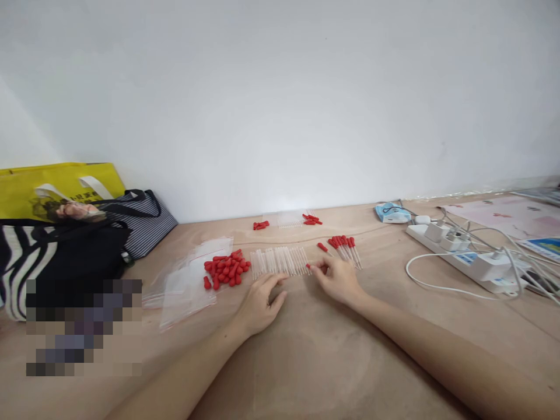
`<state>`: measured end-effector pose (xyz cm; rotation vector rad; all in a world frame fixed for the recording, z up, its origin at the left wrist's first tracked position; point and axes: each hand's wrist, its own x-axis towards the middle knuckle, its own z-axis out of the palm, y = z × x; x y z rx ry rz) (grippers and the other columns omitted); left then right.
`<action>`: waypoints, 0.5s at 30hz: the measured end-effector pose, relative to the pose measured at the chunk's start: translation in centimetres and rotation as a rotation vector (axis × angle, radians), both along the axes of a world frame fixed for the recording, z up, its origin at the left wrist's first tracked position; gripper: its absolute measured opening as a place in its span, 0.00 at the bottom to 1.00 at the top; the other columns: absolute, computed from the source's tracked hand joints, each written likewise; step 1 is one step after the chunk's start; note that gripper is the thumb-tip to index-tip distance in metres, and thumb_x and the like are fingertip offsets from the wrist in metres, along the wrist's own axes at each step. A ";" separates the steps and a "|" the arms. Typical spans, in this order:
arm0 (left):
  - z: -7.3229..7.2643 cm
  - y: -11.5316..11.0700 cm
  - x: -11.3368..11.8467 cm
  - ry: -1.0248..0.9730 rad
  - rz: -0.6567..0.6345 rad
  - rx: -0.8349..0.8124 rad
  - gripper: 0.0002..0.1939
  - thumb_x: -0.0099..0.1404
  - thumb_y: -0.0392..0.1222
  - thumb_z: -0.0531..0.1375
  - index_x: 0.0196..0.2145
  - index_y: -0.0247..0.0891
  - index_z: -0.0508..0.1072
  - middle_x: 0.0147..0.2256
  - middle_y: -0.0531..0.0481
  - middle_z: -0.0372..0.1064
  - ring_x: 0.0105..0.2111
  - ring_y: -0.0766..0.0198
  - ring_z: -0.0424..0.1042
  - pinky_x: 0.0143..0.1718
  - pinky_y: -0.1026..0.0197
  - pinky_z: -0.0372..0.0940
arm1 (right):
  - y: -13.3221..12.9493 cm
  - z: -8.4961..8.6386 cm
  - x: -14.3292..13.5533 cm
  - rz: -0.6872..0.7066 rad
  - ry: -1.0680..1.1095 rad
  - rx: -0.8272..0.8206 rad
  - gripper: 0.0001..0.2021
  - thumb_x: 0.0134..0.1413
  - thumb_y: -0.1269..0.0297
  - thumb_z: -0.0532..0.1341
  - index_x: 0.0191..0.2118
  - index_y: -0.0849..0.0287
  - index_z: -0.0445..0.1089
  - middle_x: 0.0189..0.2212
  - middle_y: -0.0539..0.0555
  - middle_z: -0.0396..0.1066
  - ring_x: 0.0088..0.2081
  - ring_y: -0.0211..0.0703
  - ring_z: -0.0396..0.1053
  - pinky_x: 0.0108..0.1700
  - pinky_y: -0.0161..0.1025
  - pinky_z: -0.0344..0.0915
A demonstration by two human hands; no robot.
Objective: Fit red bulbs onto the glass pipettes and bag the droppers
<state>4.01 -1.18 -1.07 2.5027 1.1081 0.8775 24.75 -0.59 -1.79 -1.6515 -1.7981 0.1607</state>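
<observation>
My right hand (pixel 336 281) pinches a red rubber dropper bulb (pixel 308 266) at the right end of a row of thin clear tubes (pixel 280 261). The tubes lie side by side on the table. My left hand (pixel 261 303) rests at the near edge of the row, thumb and fingers apart, with nothing visible in it. Left of the row is a pile of red bulbs (pixel 225 269) on clear zip bags (pixel 186 289). Beyond my right hand, several droppers with red bulbs on clear tubes (pixel 345 248) lie together, and one more dropper (pixel 322 247) lies beside them.
Farther back are a small group of red bulbs (pixel 261 225) and a clear bag (pixel 286 219) with more red pieces (pixel 312 219). A white power strip (pixel 459 259) with chargers and cables lies right, near a blue packet (pixel 391 212). Bags (pixel 144 224) stand left.
</observation>
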 end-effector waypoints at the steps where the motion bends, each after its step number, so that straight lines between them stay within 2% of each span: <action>1: 0.0 0.0 0.0 -0.015 0.011 0.002 0.18 0.58 0.34 0.54 0.47 0.38 0.63 0.36 0.47 0.68 0.37 0.60 0.67 0.40 0.57 0.62 | -0.5 0.0 -0.7 0.081 0.007 0.004 0.09 0.51 0.62 0.53 0.25 0.57 0.67 0.23 0.47 0.70 0.27 0.37 0.65 0.35 0.38 0.49; 4: 0.0 0.0 0.0 -0.021 -0.060 -0.003 0.19 0.59 0.36 0.54 0.49 0.39 0.62 0.40 0.47 0.67 0.40 0.60 0.66 0.42 0.57 0.62 | -1.8 -0.1 -2.4 0.252 -0.014 0.029 0.08 0.52 0.64 0.54 0.27 0.57 0.67 0.23 0.47 0.70 0.27 0.36 0.65 0.34 0.36 0.48; 7: 0.2 0.0 0.1 -0.001 -0.148 -0.020 0.10 0.61 0.37 0.53 0.41 0.39 0.68 0.38 0.47 0.68 0.39 0.61 0.67 0.41 0.59 0.62 | -2.4 -0.2 -3.3 0.340 -0.050 0.016 0.10 0.54 0.64 0.53 0.26 0.57 0.67 0.22 0.46 0.69 0.29 0.36 0.64 0.34 0.36 0.47; 10: 0.3 -0.1 0.1 0.015 -0.131 -0.030 0.08 0.62 0.37 0.52 0.35 0.38 0.71 0.32 0.49 0.68 0.34 0.63 0.67 0.36 0.62 0.62 | -2.0 0.0 -2.9 0.382 -0.092 0.010 0.11 0.55 0.65 0.51 0.26 0.56 0.68 0.23 0.46 0.70 0.30 0.37 0.65 0.35 0.37 0.47; 12: 0.4 -0.2 0.1 0.031 -0.100 -0.027 0.09 0.61 0.37 0.52 0.33 0.38 0.71 0.30 0.50 0.67 0.31 0.64 0.67 0.34 0.62 0.62 | -1.0 0.2 -1.8 0.287 -0.128 0.038 0.09 0.53 0.66 0.52 0.28 0.55 0.69 0.25 0.47 0.71 0.31 0.38 0.65 0.37 0.38 0.47; 15: 0.5 -0.4 0.0 0.028 -0.058 -0.019 0.07 0.58 0.34 0.52 0.31 0.37 0.71 0.29 0.50 0.67 0.28 0.65 0.65 0.30 0.64 0.61 | 0.9 0.4 0.9 -0.057 -0.235 0.081 0.06 0.49 0.67 0.54 0.28 0.58 0.68 0.29 0.52 0.71 0.36 0.43 0.65 0.39 0.40 0.47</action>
